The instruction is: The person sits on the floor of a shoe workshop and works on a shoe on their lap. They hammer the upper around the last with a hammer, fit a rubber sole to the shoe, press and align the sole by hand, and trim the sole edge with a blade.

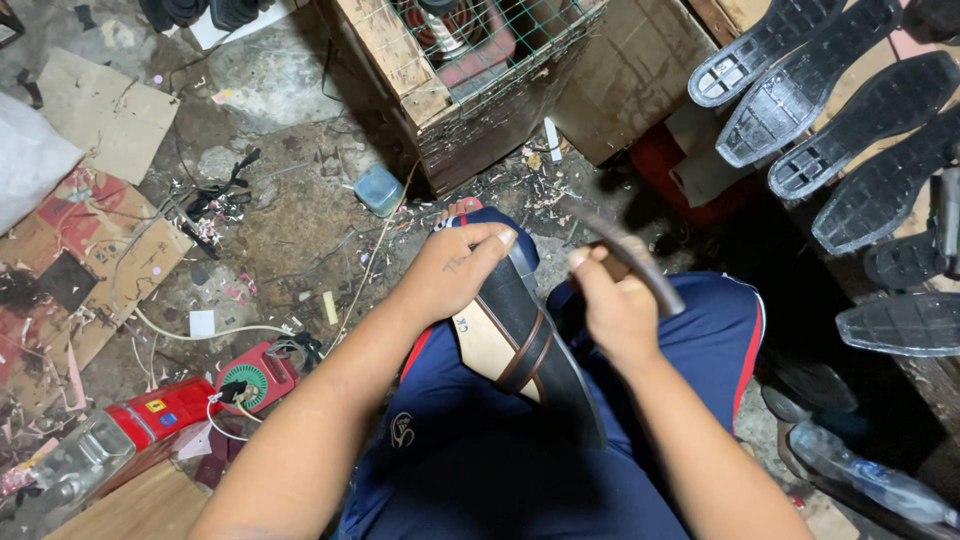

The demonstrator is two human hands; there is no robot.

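Littered concrete floor [290, 225], wooden crate [420, 90]

Dim, harsh overhead light (blurred tool)

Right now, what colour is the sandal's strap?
Black strap with a brown stripe, on a tan insole; seen in the head view.

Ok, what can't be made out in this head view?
- Sandal: the toe end is covered by the left hand.
- Tool in the right hand: blurred, its kind unclear; the fist hides its grip.
- Crate: contents sit behind wire mesh, cut off by the top edge.
- Soles: some run past the right edge.
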